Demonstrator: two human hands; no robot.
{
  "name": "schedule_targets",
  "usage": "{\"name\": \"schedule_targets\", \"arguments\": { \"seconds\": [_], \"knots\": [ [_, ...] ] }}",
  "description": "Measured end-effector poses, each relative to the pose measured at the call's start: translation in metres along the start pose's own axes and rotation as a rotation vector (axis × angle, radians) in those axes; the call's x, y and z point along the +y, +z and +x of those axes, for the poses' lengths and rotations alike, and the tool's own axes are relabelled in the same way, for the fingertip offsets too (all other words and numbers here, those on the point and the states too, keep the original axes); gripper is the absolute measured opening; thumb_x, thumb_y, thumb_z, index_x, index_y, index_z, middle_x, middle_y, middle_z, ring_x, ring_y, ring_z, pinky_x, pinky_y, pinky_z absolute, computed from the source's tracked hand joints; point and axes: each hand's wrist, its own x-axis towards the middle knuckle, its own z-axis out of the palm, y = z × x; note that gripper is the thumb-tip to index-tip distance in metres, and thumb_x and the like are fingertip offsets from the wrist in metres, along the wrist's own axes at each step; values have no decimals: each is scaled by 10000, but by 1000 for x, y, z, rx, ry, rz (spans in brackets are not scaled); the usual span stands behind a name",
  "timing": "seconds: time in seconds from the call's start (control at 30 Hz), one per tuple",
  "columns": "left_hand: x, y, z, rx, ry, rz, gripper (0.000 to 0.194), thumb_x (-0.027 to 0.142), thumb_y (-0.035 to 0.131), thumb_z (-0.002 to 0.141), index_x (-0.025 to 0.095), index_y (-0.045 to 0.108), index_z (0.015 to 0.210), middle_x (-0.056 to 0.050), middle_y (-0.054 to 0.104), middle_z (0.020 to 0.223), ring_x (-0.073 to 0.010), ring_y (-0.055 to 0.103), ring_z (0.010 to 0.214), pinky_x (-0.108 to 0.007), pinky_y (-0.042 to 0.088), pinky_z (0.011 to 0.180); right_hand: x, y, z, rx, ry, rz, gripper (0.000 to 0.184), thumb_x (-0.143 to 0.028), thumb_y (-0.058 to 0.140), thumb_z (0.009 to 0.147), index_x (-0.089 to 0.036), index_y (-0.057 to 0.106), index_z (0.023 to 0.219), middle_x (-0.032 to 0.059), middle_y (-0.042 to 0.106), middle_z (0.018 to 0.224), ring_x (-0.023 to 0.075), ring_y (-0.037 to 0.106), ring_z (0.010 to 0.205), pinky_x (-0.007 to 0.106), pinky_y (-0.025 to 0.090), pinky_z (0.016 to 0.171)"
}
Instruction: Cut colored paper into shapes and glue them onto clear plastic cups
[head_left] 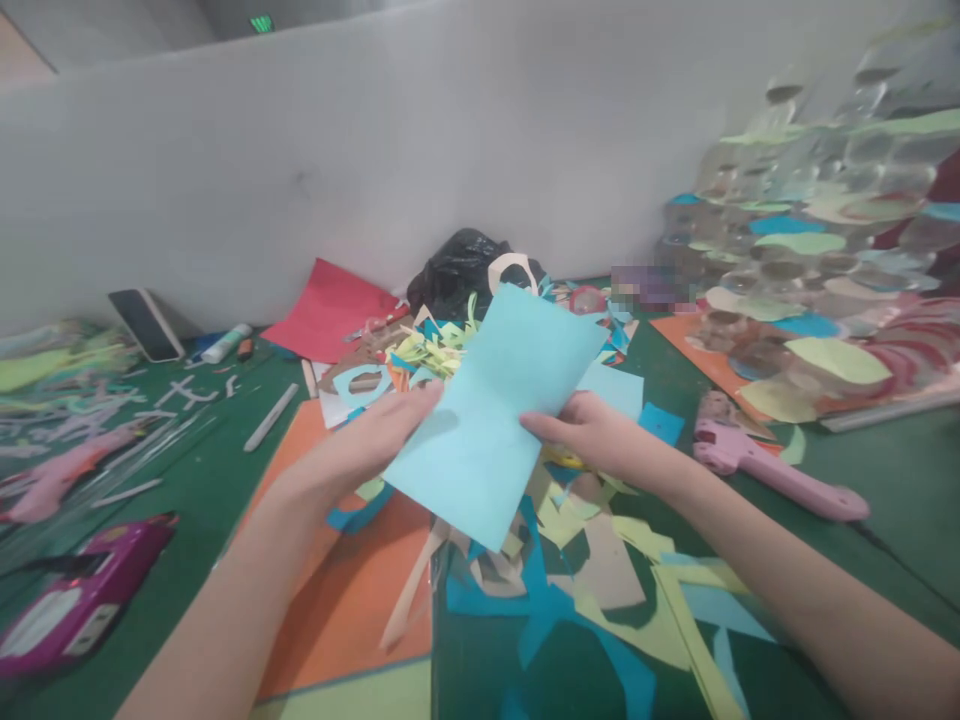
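Head camera: I have the light blue sheet point(487, 430) mid-frame, held above the heap of scraps, its long side slanting from lower left to upper right. The right hand point(600, 430) pinches its right edge, thumb flat on the face and fingers going behind, nearly closed on thin paper; that probably keeps the sheet from sagging without creasing it. The left hand point(397, 425) lies along the left edge, seemingly to steady it; its fingertips are partly lost at the paper, so I can't tell how far it is open or whether it truly grips.

Lower left of centre, the orange sheet point(360, 590) lies flat beneath my left forearm. At right, the pink glue gun point(772, 470) rests on its side, handle towards the lower right, likely set aside of the scraps so its cord point(892, 550) trails clear.
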Motion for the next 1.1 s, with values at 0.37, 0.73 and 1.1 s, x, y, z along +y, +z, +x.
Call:
{"name": "schedule_targets", "arguments": {
  "seconds": [0.37, 0.73, 1.1],
  "knots": [
    [0, 22, -7, -270, -165, -110, 470, 569, 742, 685, 173, 712, 937, -67, 752, 856, -201, 682, 661, -278, 533, 548, -8, 4, 3, 109, -120, -316, 360, -463, 598, 866, -204, 611, 1115, 69, 684, 1051, 211, 641, 936, 367, 512, 850],
    [24, 37, -32, -112, 73, 14, 404, 554, 657, 773, 167, 704, 881, -27, 721, 770, -172, 630, 653, -239, 482, 527, -17, 27, -11, -9, -154, -95, 675, -630, 549, 862, -214, 452, 1384, 97, 622, 1230, 254, 597, 1085, 399, 501, 907],
    [20, 52, -40, -236, 8, -163, 522, 634, 449, 868, 173, 635, 710, -30, 598, 582, -178, 567, 577, -260, 468, 523, -25, 38, -15, -185, -216, 245, 835, -770, 553, 765, -262, 449, 1420, 104, 531, 1429, 286, 480, 1321, 432, 434, 1046]
  ]
}}
